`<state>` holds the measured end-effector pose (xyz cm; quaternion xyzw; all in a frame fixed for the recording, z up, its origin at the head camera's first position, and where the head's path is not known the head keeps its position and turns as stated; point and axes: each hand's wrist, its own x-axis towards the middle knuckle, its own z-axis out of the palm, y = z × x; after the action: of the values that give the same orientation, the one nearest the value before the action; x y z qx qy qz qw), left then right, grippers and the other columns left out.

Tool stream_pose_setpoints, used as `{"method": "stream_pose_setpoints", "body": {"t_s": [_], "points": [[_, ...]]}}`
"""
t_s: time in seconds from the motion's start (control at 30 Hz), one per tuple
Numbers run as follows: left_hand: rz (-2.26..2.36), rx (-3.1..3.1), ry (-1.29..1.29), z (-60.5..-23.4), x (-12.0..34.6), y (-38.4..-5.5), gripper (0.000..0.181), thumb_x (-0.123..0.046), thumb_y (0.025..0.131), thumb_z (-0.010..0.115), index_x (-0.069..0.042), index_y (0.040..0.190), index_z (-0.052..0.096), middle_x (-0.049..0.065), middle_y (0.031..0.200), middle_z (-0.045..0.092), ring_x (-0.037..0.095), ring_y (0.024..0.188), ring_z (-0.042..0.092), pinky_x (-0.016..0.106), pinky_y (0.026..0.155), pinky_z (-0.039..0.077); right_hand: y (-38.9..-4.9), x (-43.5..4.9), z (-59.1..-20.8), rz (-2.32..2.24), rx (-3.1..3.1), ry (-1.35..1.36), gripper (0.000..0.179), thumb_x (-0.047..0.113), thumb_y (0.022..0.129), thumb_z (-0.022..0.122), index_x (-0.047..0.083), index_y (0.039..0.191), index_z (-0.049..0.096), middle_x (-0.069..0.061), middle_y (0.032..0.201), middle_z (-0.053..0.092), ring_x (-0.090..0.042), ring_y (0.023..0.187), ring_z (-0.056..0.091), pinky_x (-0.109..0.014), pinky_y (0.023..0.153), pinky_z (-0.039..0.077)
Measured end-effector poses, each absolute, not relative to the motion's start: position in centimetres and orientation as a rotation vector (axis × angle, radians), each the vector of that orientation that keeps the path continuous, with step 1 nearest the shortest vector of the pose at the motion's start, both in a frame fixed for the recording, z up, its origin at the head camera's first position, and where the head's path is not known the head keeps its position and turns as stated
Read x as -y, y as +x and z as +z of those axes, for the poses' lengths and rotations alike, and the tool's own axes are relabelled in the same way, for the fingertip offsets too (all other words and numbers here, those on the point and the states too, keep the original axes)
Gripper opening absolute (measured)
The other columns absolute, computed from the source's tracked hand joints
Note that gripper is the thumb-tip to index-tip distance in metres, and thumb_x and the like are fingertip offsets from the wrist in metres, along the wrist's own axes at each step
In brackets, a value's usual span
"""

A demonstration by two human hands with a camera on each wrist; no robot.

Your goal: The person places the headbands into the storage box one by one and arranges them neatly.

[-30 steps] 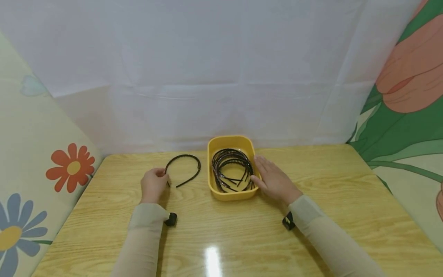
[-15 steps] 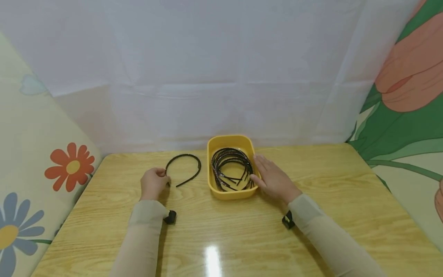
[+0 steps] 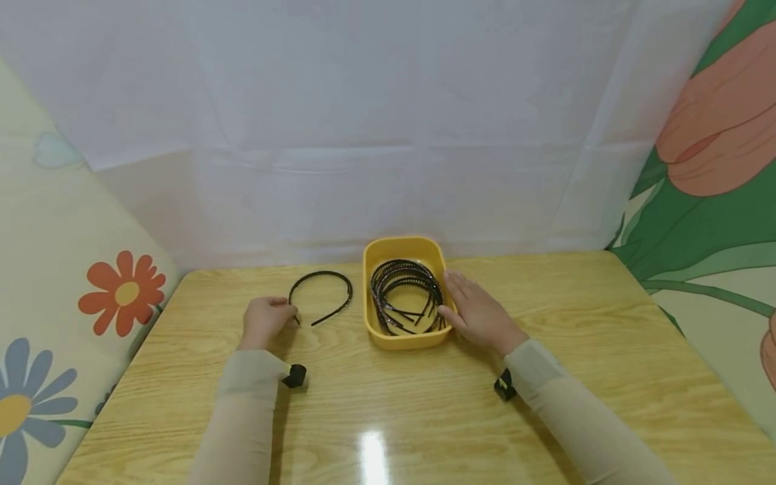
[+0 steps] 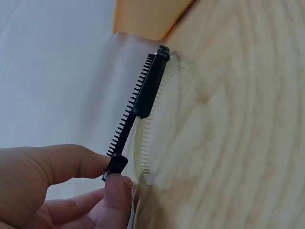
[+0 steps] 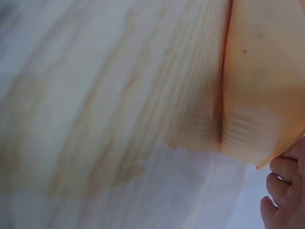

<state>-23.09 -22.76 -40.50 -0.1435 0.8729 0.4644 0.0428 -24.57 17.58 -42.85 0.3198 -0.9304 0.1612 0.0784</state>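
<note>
My left hand [image 3: 265,320] pinches one side of a black toothed headband [image 3: 350,288] between thumb and fingers, left of the yellow bin [image 3: 403,343]. In the left wrist view the headband [image 4: 151,90] shows edge-on, close over the table, its comb teeth pointing left. Several more black headbands [image 3: 377,289] lie stacked in the bin, their ends toward the near right. My right hand [image 3: 481,316] rests with straight fingers along the bin's right rim, the thumb at the near corner. The right wrist view shows its fingers [image 5: 281,168] beside the bin's wall [image 5: 262,86].
The bin stands near the back edge of a wood-grain table [image 3: 388,404]. Behind it hangs a white cloth [image 3: 315,135]. Flower-patterned panels [image 3: 54,222] flank the table on both sides. A black strap piece [image 3: 294,376] shows at each wrist.
My left hand has shifted slightly left, and the headband's near end now shows below the fingers. The right hand and the bin stay in place.
</note>
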Motion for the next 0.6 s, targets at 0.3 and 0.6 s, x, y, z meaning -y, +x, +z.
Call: {"method": "stream_pose_setpoints", "body": {"t_s": [0.3,0.6], "points": [[1.881,-2.295,-0.407,-40.84,23.33,-22.99,0.052,-0.016,0.105,0.054,0.018,0.143,0.042,0.008,0.107,0.067,0.001,0.081,0.066,0.018,0.079,0.059,-24.72,-17.7,-43.06,0.48,2.799,0.957,0.069,0.037,0.109,0.043,-0.008,0.157,0.022,-0.026,0.162,0.025,-0.042,0.15,0.024,-0.053,0.123,0.023],[2.032,-2.111,-0.433,-40.93,23.28,-22.63,0.053,-0.011,0.105,0.056,0.017,0.146,0.039,0.007,0.105,0.067,0.005,0.088,0.067,0.019,0.084,0.059,-24.8,-17.73,-43.29,0.479,2.809,0.941,0.069,0.039,0.109,0.042,-0.006,0.158,0.022,-0.026,0.162,0.026,-0.04,0.151,0.023,-0.051,0.124,0.021]]}}
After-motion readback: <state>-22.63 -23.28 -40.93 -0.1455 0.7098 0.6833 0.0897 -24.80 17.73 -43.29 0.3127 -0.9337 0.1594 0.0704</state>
